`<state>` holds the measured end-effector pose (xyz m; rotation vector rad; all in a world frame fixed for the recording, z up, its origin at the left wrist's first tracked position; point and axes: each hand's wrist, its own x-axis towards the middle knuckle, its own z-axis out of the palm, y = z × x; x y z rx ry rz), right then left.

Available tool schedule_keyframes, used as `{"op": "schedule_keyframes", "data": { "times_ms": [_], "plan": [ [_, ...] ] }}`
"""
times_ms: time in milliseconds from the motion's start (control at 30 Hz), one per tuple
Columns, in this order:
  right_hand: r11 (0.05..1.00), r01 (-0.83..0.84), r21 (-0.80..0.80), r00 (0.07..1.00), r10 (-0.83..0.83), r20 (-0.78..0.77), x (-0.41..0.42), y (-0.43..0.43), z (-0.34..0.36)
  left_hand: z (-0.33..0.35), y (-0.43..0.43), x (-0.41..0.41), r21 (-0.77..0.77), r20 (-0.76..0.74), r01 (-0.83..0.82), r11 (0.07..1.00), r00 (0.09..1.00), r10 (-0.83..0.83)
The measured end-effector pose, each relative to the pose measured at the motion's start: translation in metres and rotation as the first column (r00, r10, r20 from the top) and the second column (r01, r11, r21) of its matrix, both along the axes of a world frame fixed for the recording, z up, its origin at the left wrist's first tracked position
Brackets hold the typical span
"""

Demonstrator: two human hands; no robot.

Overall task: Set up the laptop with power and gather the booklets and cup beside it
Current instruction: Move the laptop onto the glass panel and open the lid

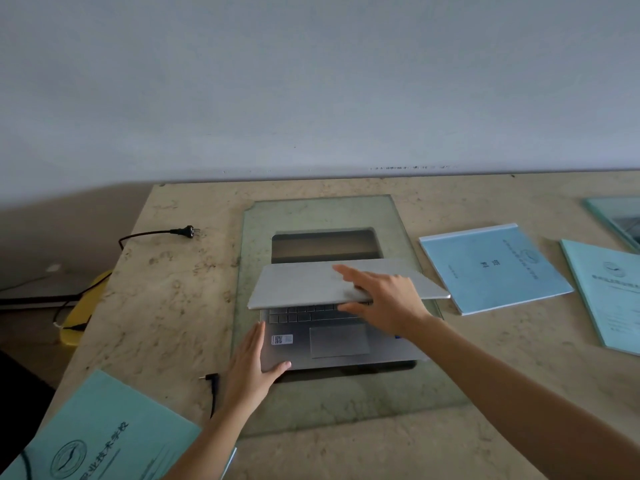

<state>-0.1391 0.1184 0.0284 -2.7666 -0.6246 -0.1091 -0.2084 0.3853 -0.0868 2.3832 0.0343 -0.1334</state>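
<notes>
head view: laptop (339, 341) on the glass sheet (346, 403), lid (304, 285) partly raised
my right hand (388, 299) pinches the lid's front edge, thumb under; my left hand (249, 372) lies flat, fingers straight, pinning the laptop's near left corner. i'd lift slowly, keeping that corner pressed so nothing skates on glass. barrel plug (210, 377) lies just left, unconnected.
</notes>
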Motion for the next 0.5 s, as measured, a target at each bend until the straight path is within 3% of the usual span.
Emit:
{"op": "schedule_keyframes", "data": {
  "times_ms": [267,500],
  "plan": [
    [0.989,0.084,0.122,0.995,-0.076,-0.065,0.034,0.003,0.033,0.001,0.001,0.005,0.061,-0.025,0.03,0.998,0.999,-0.029],
    [0.974,0.174,0.143,0.985,-0.175,-0.01,0.067,0.004,0.06,0.0,0.011,0.027,0.172,-0.151,0.127,0.977,0.983,-0.101]
  ]
}}
